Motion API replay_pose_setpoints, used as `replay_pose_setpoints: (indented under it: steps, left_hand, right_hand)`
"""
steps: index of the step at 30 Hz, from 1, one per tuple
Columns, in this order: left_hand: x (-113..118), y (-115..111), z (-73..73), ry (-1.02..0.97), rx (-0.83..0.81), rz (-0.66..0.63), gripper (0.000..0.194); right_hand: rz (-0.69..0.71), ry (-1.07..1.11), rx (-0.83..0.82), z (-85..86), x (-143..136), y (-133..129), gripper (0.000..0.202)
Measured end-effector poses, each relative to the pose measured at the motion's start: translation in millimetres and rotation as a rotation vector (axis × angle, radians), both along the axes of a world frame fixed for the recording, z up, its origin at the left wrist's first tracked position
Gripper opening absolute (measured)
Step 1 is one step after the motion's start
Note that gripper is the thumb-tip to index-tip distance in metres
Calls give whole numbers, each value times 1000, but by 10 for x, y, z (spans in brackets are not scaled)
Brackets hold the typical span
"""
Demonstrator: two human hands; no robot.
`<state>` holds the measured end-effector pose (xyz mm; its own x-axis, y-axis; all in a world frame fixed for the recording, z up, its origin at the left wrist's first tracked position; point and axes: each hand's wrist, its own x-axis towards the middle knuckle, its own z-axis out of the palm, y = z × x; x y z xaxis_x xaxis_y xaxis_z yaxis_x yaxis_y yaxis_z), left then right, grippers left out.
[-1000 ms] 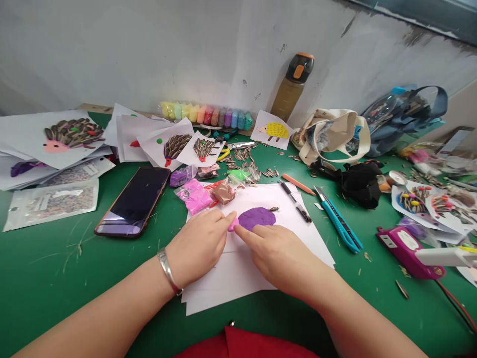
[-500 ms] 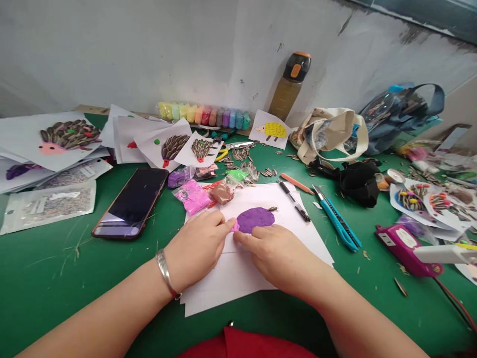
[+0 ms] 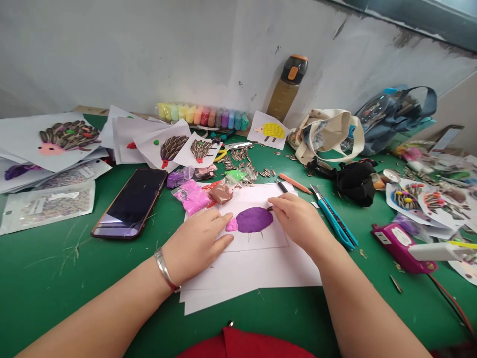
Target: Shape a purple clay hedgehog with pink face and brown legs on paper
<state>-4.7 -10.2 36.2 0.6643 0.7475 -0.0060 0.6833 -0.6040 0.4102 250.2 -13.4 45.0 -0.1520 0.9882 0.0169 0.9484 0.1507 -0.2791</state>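
Observation:
A flat purple clay oval (image 3: 255, 220) lies on white paper (image 3: 249, 268), with drawn pencil lines under it. Pink clay (image 3: 231, 224) touches its left end. My left hand (image 3: 199, 241) rests on the paper beside the pink clay, thumb and fingers apart, holding nothing. At the oval's right end is my right hand (image 3: 298, 219), its fingers pressed together near a small dark seed (image 3: 270, 209); whether they grip anything is hidden. Bags of pink clay (image 3: 191, 196) and brown clay (image 3: 220, 193) lie above the oval.
A phone (image 3: 130, 203) lies at the left. To the right are a black pen (image 3: 281, 187), an orange tool (image 3: 295, 183) and a blue cutter (image 3: 335, 219). Sunflower seeds (image 3: 240, 154), hedgehog pictures (image 3: 173, 150) and a bottle (image 3: 285, 89) stand or lie farther back.
My right hand has moved from the pink clay to the oval's right end, over the pen. My left hand has drawn back slightly and opened, uncovering the pink clay.

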Motion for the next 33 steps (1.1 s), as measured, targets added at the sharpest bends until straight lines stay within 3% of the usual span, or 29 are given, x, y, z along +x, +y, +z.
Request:
replay_pose_setpoints:
  steps: [4, 11, 15, 19, 24, 33]
  left_hand:
    - [-2, -7, -2, 0, 37, 24, 37]
    - [-22, 17, -10, -13, 50, 20, 25]
    - [-23, 40, 14, -21, 20, -2, 22]
    - [-15, 55, 28, -1, -9, -2, 15]
    - [-22, 58, 8, -25, -10, 5, 13]
    - [-15, 56, 15, -17, -66, 26, 19]
  right_hand:
    - [0, 9, -54, -86, 8, 72, 29]
    - [-51, 153, 54, -94, 1, 54, 21]
    - [126, 258, 64, 18, -198, 52, 21]
    - [291, 183, -4, 97, -448, 101, 24]
    - [390, 131, 56, -15, -592, 194, 25]
    - [571, 188, 96, -176, -508, 267, 27]
